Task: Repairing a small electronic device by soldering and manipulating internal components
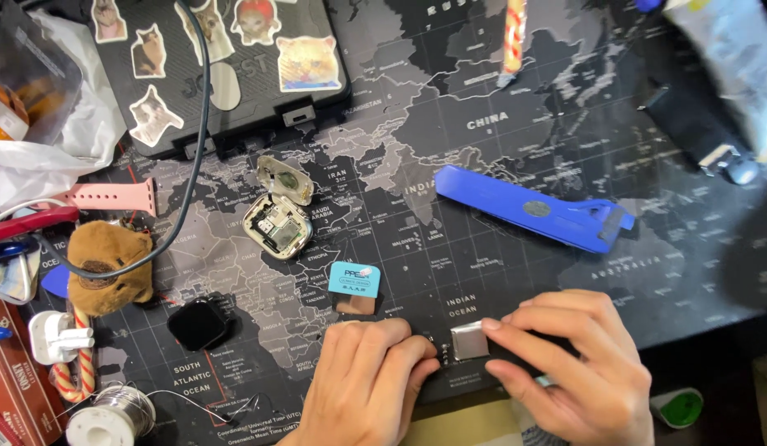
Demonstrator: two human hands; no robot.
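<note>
Left hand: grip curled shut — knuckles beside the silver block.
Right hand: fingertips pinch the block on the worktop.

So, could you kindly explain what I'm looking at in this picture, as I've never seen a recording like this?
There is one picture, taken by a camera on a person's head looking down at their two bare hands; no machine is involved. The work surface is a dark desk mat printed with a world map. The left hand and right hand together hold a small silvery square part against a dark strip near the mat's front edge. Around them lie an opened smartwatch case, a black watch screen, a blue flat tool, a small turquoise card, a pink watch strap, a solder spool and a black case with cat stickers.
</note>
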